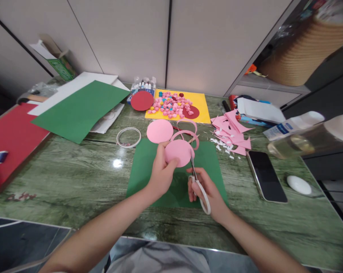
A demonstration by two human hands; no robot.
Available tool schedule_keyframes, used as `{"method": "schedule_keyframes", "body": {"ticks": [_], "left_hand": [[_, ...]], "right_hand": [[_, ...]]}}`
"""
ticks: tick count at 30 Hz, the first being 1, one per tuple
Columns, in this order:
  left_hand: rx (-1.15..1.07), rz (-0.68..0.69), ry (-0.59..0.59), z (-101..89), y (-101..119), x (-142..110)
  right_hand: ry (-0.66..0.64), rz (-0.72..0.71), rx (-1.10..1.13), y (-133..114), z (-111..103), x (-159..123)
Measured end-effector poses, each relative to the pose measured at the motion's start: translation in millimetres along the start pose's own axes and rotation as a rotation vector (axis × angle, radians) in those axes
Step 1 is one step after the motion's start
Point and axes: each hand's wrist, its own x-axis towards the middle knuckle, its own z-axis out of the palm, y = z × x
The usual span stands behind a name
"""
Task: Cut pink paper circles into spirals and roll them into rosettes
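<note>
My left hand [162, 170] pinches a pink paper circle [178, 152] between thumb and fingers, above a green paper sheet [143, 182]. White-handled scissors [201, 189] are in my right hand [209, 191], fingers wrapped about the handles. Their blades meet the right edge of the circle, where a thin curled pink paper strip [196, 141] hangs off. Just behind lies another pink paper circle [160, 131]. Part of a red, thin object shows behind the strip; its kind is hidden.
Pink and coloured beads [171, 104] lie on yellow paper [202, 102]. Pink scraps [231, 131], a phone [266, 176] and a bottle [295, 125] are at right. A tape roll [128, 137], a red disc [142, 101] and a larger green sheet [83, 110] are at left.
</note>
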Motion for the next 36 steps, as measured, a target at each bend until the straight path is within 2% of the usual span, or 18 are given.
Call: {"method": "schedule_keyframes", "body": {"ticks": [23, 32, 36], "left_hand": [[-0.03, 0.038, 0.057, -2.0, -0.1, 2.3], [-0.059, -0.009, -0.012, 0.4, -1.0, -2.0], [-0.052, -0.006, -0.007, 0.0, 0.0, -2.1]], "right_hand": [[0.006, 0.057, -0.052, -2.7, 1.2, -0.9], [-0.008, 0.015, -0.013, 2.0, 0.1, -0.7], [0.004, 0.032, -0.018, 0.7, 0.9, -1.2]]}}
